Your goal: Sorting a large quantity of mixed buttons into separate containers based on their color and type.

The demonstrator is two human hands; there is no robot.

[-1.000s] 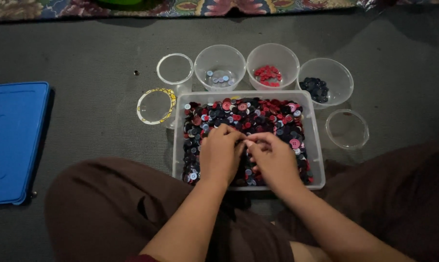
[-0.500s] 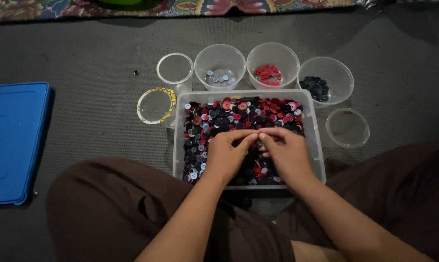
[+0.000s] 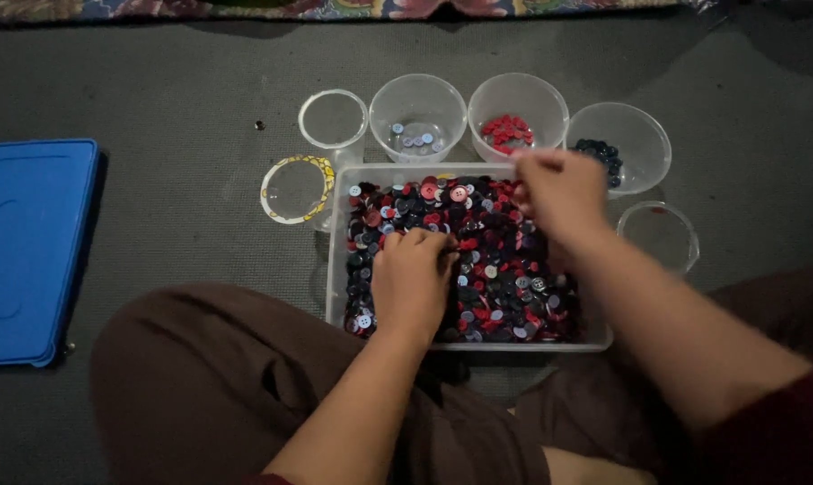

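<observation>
- Dark grey floor mat, patterned rug edge along the far side; person sits w/ legs around a clear rectangular bin (image 3: 336,269) packed w/ mixed buttons (image 3: 492,269) (red, black, pale blue).
- Change since half a sec ago: both hands were pinched together mid-bin; now right hand (image 3: 559,190) has lifted away to the far right rim, fingers bunched as if pinching sth small. Blurred, so can't tell what, prob. a button.
- Left hand (image 3: 413,280) stays down in the pile, fingers curled, digging; no single piece seen in its grip.
- Reads as one pick made and carried toward the bowls, i.e. sorting by colour goes on; bin is still very full.
- Just beyond right fingers: bowl of red buttons (image 3: 517,130) and bowl of dark buttons (image 3: 618,148); bowl of pale blue buttons (image 3: 417,135) further left.
- Count: 3 bowls w/ buttons, 3 empty clear cups/lids, 1 bin, 1 blue lid (image 3: 31,247) well left of the left fingers.
</observation>
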